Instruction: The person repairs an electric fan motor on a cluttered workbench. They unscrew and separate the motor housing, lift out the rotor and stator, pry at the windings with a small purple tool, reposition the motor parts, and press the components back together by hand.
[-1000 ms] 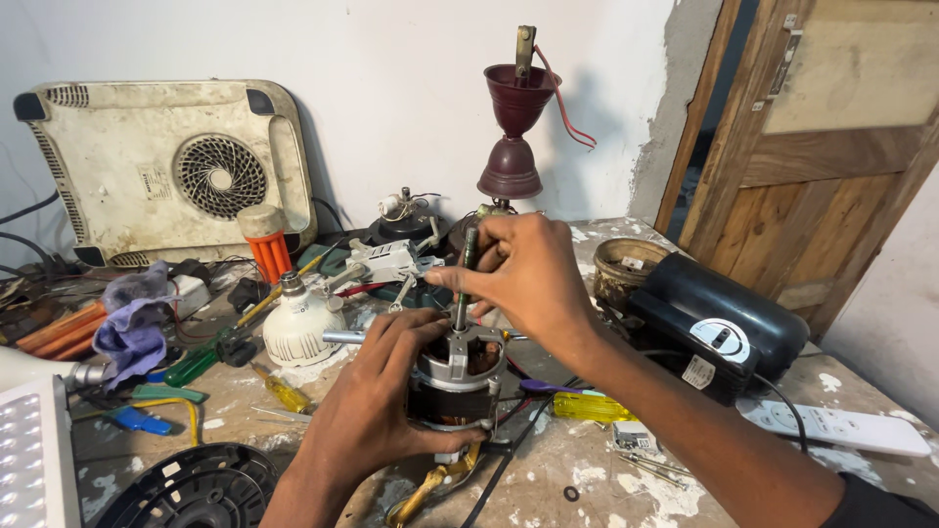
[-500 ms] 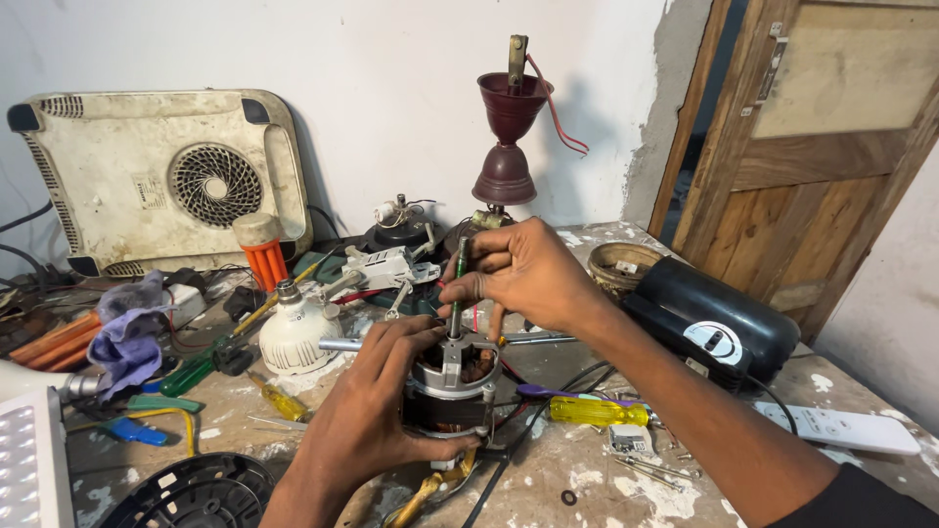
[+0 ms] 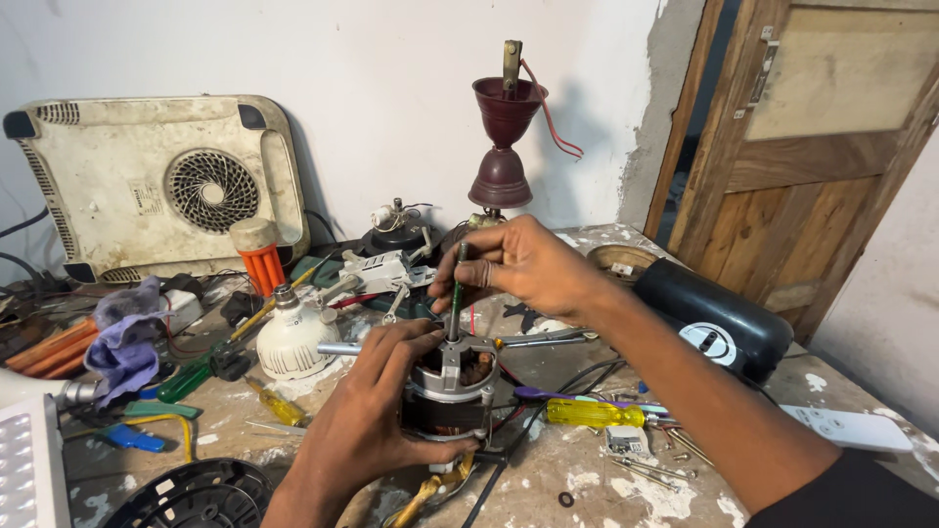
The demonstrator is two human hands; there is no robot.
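A small electric motor point(image 3: 452, 391) with copper windings and a metal bracket stands upright on the cluttered workbench. My left hand point(image 3: 367, 416) wraps around its left side and holds it steady. My right hand point(image 3: 518, 264) pinches the top of a thin green-handled screwdriver point(image 3: 457, 293) that stands vertically with its tip down in the motor's top bracket.
Around the motor lie a yellow-handled screwdriver point(image 3: 592, 412), a white bulb point(image 3: 290, 337), a black cylindrical casing point(image 3: 714, 323), a white remote point(image 3: 851, 428), a purple cloth point(image 3: 125, 342) and a black fan grille point(image 3: 196, 494). An induction cooker point(image 3: 147, 186) leans on the wall. A wooden door point(image 3: 822, 147) is at right.
My right hand and the screwdriver have shifted slightly as the fingers work the handle; the view moved a little. My left hand stays on the motor.
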